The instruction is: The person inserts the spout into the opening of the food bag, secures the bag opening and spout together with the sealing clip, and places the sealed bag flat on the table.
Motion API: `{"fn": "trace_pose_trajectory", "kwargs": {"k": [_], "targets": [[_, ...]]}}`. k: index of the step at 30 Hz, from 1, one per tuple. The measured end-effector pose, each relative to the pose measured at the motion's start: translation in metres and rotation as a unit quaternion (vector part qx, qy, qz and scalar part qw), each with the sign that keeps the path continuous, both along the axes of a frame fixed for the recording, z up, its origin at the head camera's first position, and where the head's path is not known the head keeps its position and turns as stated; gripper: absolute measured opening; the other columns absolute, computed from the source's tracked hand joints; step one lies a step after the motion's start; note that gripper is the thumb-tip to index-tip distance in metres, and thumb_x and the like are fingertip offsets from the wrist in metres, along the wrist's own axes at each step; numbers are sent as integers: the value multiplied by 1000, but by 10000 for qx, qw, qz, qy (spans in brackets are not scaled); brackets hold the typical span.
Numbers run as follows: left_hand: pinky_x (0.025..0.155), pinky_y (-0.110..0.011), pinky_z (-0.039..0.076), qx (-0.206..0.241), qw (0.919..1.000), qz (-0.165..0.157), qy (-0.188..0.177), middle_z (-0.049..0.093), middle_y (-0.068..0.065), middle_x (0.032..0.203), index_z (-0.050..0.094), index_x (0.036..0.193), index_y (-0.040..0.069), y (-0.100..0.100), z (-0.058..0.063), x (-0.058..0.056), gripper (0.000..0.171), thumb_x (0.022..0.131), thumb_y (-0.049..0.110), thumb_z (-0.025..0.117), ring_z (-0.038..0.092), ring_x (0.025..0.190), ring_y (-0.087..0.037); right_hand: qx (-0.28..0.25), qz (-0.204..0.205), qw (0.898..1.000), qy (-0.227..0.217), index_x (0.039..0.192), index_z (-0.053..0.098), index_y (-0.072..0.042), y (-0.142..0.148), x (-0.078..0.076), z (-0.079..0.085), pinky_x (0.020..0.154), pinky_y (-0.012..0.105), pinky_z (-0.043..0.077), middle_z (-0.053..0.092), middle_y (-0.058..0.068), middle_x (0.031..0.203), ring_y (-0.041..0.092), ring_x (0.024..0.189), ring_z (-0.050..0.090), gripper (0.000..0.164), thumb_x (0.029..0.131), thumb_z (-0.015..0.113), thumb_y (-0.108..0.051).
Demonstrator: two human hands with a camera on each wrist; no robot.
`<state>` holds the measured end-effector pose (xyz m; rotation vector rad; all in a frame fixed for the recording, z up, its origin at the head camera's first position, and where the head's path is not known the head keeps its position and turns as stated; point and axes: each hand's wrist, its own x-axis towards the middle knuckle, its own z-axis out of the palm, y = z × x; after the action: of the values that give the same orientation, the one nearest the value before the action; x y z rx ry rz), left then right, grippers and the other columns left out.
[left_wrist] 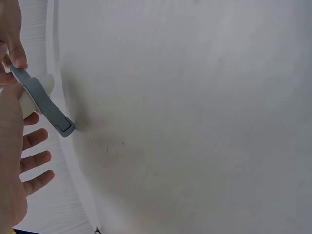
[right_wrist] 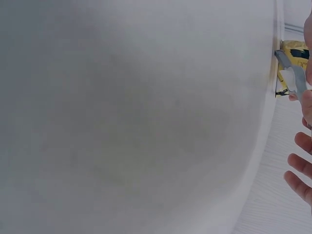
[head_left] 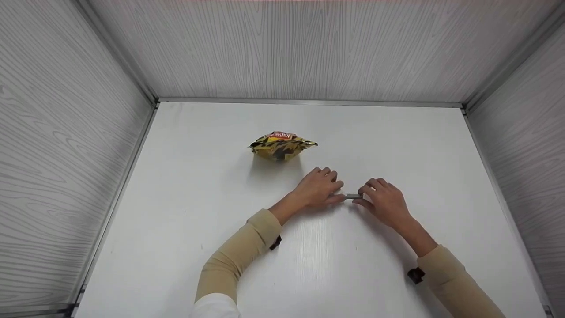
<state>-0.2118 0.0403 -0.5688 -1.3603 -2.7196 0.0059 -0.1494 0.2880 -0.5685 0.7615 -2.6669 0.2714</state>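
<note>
A slim grey bag clip [left_wrist: 46, 105] with a white, rounded piece under its bar is held between my two hands, low over the white table [head_left: 198, 176]. My left hand [head_left: 317, 189] pinches one part of it; its other fingers spread apart in the left wrist view. The right hand [head_left: 386, 201] pinches the clip between thumb and fingers from the other side. In the head view the fingers cover much of the clip, leaving a short grey stretch visible. Beyond the left hand stands a yellow-and-black chip bag [head_left: 280, 148] with a red label, touched by neither hand.
Grey wood-grain panels rise at the back [head_left: 309, 53], left [head_left: 66, 154] and right [head_left: 529, 145] of the table. A metal rail [head_left: 309, 102] runs along its rear edge. Dark wrist devices show below both beige sleeves [head_left: 247, 243].
</note>
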Motion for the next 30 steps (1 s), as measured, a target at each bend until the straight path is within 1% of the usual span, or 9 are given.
{"fn": "trace_pose_trajectory", "kwargs": {"k": [4,12,19,23,30], "targets": [[96,-39,53,16,10000,11,89,69,-1,121,66,120,24,-1,-1,1,48,109,62,39,64,116,-22,-249,-105,9996,-104,98,71,-15,-3,-1,-1,72,40,60,69,5,95,27,90,68,30,83,90,-33],[96,-39,54,66,10000,42,27,69,-2,119,67,119,24,-4,-3,5,44,110,59,41,65,113,-23,-517,-99,9985,-166,96,71,-15,-5,1,0,70,40,59,68,4,94,26,87,66,29,84,89,-33],[98,-40,54,162,9999,47,10,69,-2,119,67,117,23,-8,-3,7,43,110,58,42,65,113,-23,-660,-71,9977,-108,93,72,-17,-7,-1,0,68,40,58,69,3,94,25,87,67,27,84,89,-35],[99,-40,54,215,9997,77,-21,70,-2,119,67,117,23,-10,-2,8,43,110,58,42,66,114,-23,-711,-93,9973,-157,92,72,-16,-7,-1,-1,67,39,58,69,4,94,25,86,67,27,84,90,-35],[98,-40,55,319,9994,103,109,70,-3,119,67,117,23,-16,-2,10,41,110,56,44,67,113,-24,-873,114,9959,-211,93,71,-17,-9,-3,-5,68,40,58,69,3,95,25,88,67,25,85,89,-32]]}}
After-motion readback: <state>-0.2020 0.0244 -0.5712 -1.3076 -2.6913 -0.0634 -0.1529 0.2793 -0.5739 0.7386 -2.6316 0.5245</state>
